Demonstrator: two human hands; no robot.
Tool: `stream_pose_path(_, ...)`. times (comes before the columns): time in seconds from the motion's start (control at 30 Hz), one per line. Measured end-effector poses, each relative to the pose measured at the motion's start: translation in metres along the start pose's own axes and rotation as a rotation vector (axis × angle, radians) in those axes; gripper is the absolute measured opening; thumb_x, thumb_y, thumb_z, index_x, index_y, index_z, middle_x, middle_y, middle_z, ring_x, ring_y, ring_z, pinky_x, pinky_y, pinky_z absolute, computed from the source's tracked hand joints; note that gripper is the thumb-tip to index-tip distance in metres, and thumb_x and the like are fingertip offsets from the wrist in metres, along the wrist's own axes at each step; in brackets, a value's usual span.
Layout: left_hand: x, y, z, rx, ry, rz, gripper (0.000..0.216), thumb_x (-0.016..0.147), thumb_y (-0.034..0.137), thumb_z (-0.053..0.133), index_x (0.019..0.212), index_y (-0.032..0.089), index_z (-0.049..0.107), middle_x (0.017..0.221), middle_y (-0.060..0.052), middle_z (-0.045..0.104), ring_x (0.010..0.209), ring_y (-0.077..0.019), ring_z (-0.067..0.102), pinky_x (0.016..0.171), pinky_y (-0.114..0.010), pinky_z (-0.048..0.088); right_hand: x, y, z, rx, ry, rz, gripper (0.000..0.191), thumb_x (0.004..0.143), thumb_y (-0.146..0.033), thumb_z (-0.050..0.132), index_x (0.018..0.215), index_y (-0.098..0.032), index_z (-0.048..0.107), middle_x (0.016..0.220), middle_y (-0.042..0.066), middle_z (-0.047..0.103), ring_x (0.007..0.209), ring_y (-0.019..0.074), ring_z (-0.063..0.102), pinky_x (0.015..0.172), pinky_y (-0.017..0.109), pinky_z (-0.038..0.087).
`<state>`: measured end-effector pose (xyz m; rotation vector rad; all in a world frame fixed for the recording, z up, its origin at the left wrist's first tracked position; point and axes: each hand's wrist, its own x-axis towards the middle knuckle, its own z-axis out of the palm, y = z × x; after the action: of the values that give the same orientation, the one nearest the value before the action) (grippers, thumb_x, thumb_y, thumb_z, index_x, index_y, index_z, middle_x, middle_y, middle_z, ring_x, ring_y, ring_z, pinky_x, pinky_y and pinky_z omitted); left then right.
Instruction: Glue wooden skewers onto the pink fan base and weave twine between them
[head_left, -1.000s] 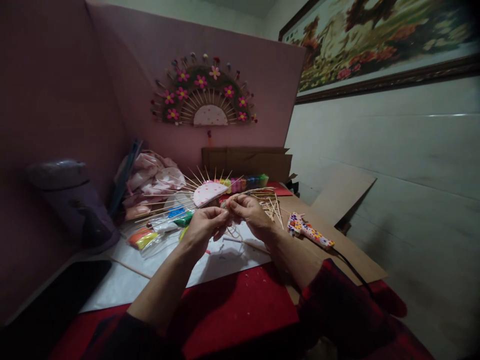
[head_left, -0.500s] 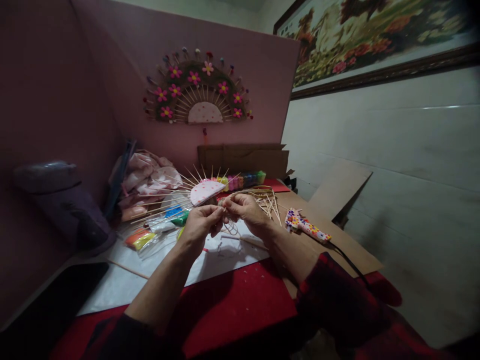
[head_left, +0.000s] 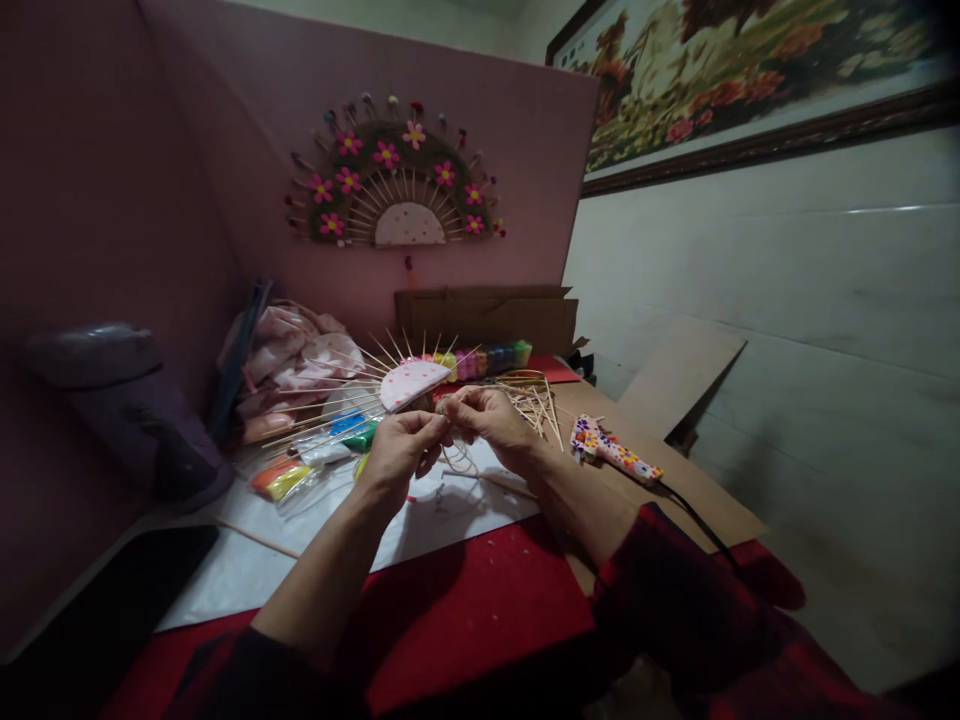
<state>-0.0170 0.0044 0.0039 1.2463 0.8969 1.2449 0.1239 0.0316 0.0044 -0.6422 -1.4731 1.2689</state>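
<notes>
Fingertips together, my left hand [head_left: 401, 450] and my right hand [head_left: 491, 420] pinch a length of thin pale twine [head_left: 459, 462] above the white sheet. Loose loops of it hang below my fingers. Something small and greenish-brown shows at the right fingertips, too small to make out. Just behind my hands lies a half-round piece in pink dotted cloth [head_left: 412, 384], with thin wooden sticks [head_left: 330, 392] fanning out from it. Bags of coloured clay-like material [head_left: 281, 478] lie left of my left hand.
A flowered glue gun [head_left: 615, 450] with a black cord lies on cardboard [head_left: 694, 505] at right. Loose sticks [head_left: 534, 405] and a row of coloured packs [head_left: 491, 360] lie farther back. A finished flowered fan [head_left: 386, 155] hangs on the pink panel. A lilac container [head_left: 142, 430] stands left.
Both hands keep almost the same place, with small shifts of the fingers. The twine loops below them have moved slightly.
</notes>
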Motion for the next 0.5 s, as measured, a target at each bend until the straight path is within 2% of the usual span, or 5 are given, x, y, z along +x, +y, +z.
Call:
stream_pose_path(0.13, -0.0006, 0.0017, 0.0001, -0.067, -0.026, -0.050, 0.041, 0.050, 0.045, 0.083, 0.058, 0.010, 0.061, 0.042, 0.003, 0.049, 0.033, -0.0027, 0.035, 0.032, -0.015, 0.020, 0.0003, 0.0032, -0.0034, 0.063, 0.000, 0.023, 0.043, 0.063, -0.052, 0.077, 0.066, -0.013, 0.059, 0.052, -0.004, 0.053, 0.042, 0.0052, 0.041, 0.043, 0.021, 0.027)
stream_pose_path(0.23, -0.0004, 0.0027, 0.0003, -0.098, -0.037, -0.054, 0.041, 0.050, 0.044, 0.083, 0.059, 0.010, 0.061, 0.048, 0.001, 0.054, 0.033, -0.0024, 0.036, 0.031, -0.015, 0.021, 0.0003, 0.0040, -0.0042, 0.081, -0.007, 0.041, 0.045, 0.066, -0.055, 0.074, 0.071, -0.013, 0.061, 0.055, -0.003, 0.054, 0.044, 0.0054, 0.043, 0.043, 0.020, 0.029)
stream_pose_path(0.37, 0.0004, 0.0007, 0.0000, -0.038, 0.006, 0.033, 0.043, 0.052, 0.047, 0.082, 0.060, 0.011, 0.061, 0.049, 0.001, 0.055, 0.034, -0.0030, 0.037, 0.030, -0.016, 0.024, 0.0001, 0.0020, -0.0015, -0.077, 0.041, 0.033, 0.048, 0.065, -0.061, 0.071, 0.069, -0.015, 0.057, 0.053, -0.005, 0.051, 0.043, 0.0064, 0.041, 0.039, 0.021, 0.032)
stream_pose_path(0.5, 0.0005, -0.0005, -0.0006, 0.027, 0.048, 0.057, 0.045, 0.053, 0.050, 0.081, 0.060, 0.010, 0.061, 0.046, 0.001, 0.053, 0.033, -0.0037, 0.037, 0.029, -0.016, 0.025, -0.0010, -0.0008, 0.0006, -0.194, 0.050, -0.010, 0.042, 0.066, -0.054, 0.072, 0.067, -0.016, 0.054, 0.056, -0.004, 0.052, 0.045, 0.0069, 0.042, 0.039, 0.020, 0.032)
